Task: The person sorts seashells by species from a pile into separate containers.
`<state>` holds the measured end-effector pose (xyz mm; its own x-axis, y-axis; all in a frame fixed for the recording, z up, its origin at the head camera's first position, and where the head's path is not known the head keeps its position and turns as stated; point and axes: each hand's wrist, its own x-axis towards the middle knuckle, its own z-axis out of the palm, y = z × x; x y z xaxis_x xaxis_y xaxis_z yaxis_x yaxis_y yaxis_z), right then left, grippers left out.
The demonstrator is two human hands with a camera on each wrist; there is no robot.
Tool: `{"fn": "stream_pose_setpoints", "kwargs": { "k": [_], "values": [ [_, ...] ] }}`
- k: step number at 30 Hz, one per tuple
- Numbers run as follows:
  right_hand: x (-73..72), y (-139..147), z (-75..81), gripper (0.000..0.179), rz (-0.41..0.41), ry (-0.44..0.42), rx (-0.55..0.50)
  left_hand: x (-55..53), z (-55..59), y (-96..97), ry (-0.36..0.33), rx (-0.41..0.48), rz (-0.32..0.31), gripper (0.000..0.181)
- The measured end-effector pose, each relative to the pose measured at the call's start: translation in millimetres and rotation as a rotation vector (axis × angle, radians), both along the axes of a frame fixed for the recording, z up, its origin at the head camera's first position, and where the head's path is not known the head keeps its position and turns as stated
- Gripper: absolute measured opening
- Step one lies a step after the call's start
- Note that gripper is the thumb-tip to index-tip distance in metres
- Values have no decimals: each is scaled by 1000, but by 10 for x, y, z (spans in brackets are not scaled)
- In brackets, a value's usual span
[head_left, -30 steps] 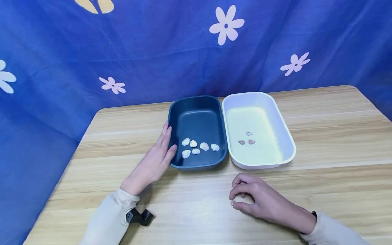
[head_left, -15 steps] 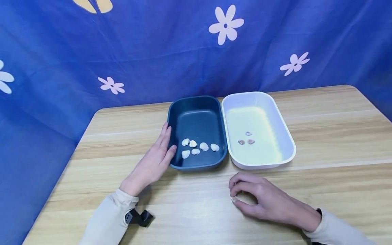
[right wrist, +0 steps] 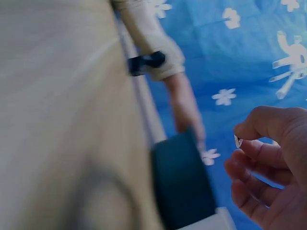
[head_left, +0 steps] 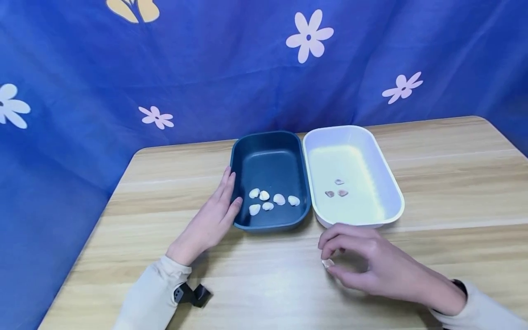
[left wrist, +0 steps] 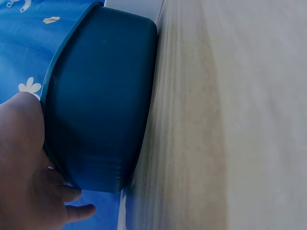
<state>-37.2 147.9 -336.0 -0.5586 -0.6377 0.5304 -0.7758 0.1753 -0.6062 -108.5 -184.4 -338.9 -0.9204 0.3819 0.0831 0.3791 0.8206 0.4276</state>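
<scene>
My right hand [head_left: 371,263] is above the table in front of the white tray, pinching a small pale seashell [head_left: 327,263] between thumb and fingertips. In the right wrist view the seashell [right wrist: 238,141] shows as a thin edge at the thumb tip. My left hand [head_left: 208,220] rests against the left side of the dark blue-green tray [head_left: 270,158], fingers fairly straight along its rim. Several white ribbed seashells [head_left: 279,199] lie near the front of that tray. Three small brownish-pink seashells [head_left: 343,193] lie in the white tray [head_left: 381,160].
Both trays stand side by side near the back of the wood-grain table [head_left: 165,183]. Behind the table hangs a blue cloth [head_left: 231,55] with flower prints. A black strapped device [head_left: 193,294] sits on the left wrist.
With the seashell in its fingers, my right hand has risen slightly and moved toward the white tray's front edge. The left hand keeps its place on the dark tray.
</scene>
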Motion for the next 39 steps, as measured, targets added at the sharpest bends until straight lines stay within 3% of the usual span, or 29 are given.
{"fn": "stream_pose_setpoints", "kwargs": {
  "k": [3,6,12,19,29,39],
  "values": [
    [-97,69,147,18,10,91,-59,-3,7,4,4,2,0,62],
    [-248,222,280,18,-63,168,-58,5,13,2,2,0,1,62],
    [-537,576,415,40,-307,150,58,23,-1,23,-16,0,-1,62],
    [-713,726,367,34,-396,119,157,22,12,31,-5,11,2,61],
    [-920,714,184,25,-386,94,268,7,13,-22,-5,-11,11,61],
    [-1117,705,100,16,-301,128,495,12,6,21,-2,-11,2,61]
  ]
}}
